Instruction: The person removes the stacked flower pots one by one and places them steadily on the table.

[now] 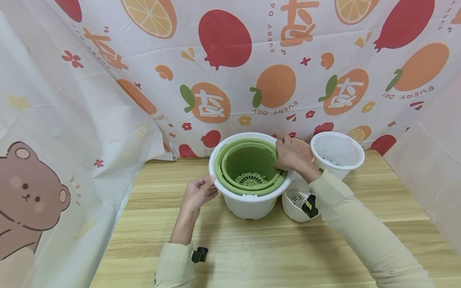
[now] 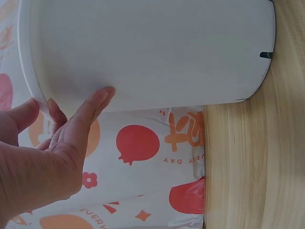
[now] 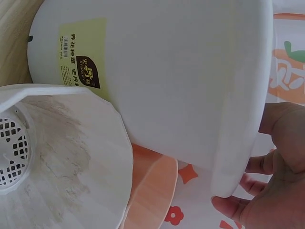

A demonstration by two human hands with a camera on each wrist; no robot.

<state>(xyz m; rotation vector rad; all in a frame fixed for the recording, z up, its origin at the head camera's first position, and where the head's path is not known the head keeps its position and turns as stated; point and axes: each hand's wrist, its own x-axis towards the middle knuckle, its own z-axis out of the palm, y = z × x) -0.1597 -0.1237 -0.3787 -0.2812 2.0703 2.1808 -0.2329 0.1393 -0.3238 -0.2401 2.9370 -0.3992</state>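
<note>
A large white flowerpot (image 1: 248, 207) stands upright on the wooden table with two green pots nested inside it. The outer green pot (image 1: 248, 191) shows mainly as a rim; the inner green pot (image 1: 248, 158) has a slotted base with dark bits on it. My left hand (image 1: 196, 194) pinches the white rim at the left, thumb above and fingers against the outside wall in the left wrist view. At the right rim, my right hand (image 1: 289, 154) grips the white pot, fingers outside; its thumb is partly hidden and reaches toward the green rims.
Right of the large pot stand a dirty white pot (image 3: 86, 143) with a mesh base, an orange pot (image 3: 152, 179) behind it, and another white pot (image 1: 336, 150) farther right. A fruit-printed curtain (image 1: 237, 92) hangs behind the wooden table (image 1: 259, 256).
</note>
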